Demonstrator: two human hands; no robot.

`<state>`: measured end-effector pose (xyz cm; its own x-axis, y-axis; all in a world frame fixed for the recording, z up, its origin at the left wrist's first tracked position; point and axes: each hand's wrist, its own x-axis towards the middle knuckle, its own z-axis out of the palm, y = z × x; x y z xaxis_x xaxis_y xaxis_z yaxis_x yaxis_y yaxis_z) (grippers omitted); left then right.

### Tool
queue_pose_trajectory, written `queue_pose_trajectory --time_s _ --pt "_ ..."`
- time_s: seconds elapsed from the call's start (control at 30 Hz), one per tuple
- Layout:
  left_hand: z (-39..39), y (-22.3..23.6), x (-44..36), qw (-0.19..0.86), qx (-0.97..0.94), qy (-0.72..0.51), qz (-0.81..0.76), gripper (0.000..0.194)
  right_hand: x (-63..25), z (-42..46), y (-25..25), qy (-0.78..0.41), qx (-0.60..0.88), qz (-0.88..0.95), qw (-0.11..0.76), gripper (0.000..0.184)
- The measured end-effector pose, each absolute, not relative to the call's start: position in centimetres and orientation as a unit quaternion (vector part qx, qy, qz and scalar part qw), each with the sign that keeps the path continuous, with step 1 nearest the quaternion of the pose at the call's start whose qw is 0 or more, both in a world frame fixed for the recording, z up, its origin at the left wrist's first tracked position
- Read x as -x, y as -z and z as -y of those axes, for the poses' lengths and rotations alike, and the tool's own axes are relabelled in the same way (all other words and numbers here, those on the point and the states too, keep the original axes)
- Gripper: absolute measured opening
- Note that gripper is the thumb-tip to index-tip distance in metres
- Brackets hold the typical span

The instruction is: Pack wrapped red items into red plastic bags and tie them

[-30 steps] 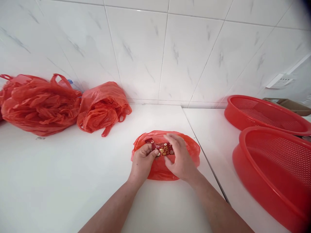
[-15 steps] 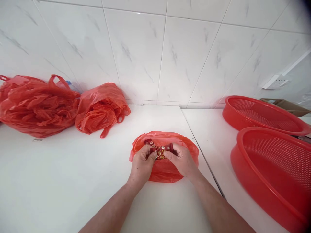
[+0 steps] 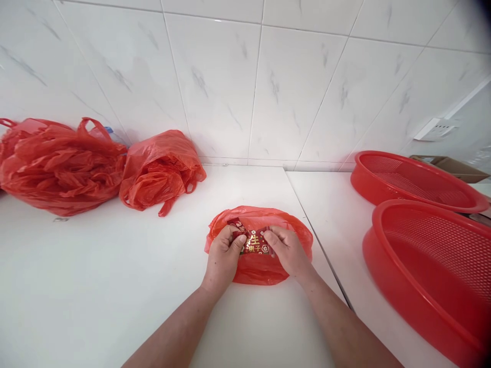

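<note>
A small red packet (image 3: 253, 243) with gold characters is stretched between both hands. My left hand (image 3: 223, 257) pinches its left end and my right hand (image 3: 288, 251) pinches its right end. Both hands hover just over a red plastic bag (image 3: 261, 268) that lies open on the white counter (image 3: 95, 286). Part of the packet's left end is covered by my fingers.
Two bulging red plastic bags (image 3: 57, 163) (image 3: 161, 168) lie against the tiled wall at the left. Two red mesh baskets (image 3: 418, 181) (image 3: 433, 271) sit on the right. A cardboard box (image 3: 452, 166) and a wall socket (image 3: 435, 129) are behind them.
My right hand has come down from above the packet and closed on its right end. Both hands now pull the packet flat between them.
</note>
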<state>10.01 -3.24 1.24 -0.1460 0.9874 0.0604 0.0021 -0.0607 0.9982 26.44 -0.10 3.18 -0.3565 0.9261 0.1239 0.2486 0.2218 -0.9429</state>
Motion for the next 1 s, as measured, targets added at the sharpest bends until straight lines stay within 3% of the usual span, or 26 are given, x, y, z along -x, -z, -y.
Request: queue_pose_trajectory --time_s 0.17,0.47,1.0 --pt "3.28 -1.49 -10.07 0.440 -0.482 -0.538 -0.533 0.017 -26.83 -0.04 -2.95 -0.456 0.412 0.697 0.369 0.048" --pt "3.75 -1.94 -10.04 0.488 -0.495 -0.520 -0.496 0.026 -26.55 -0.04 -2.95 -0.437 0.442 0.702 0.348 0.039" --pt "3.90 -1.97 -10.27 0.392 -0.527 -0.523 -0.544 0.021 -26.29 0.37 -3.26 -0.483 0.394 0.710 0.327 0.040"
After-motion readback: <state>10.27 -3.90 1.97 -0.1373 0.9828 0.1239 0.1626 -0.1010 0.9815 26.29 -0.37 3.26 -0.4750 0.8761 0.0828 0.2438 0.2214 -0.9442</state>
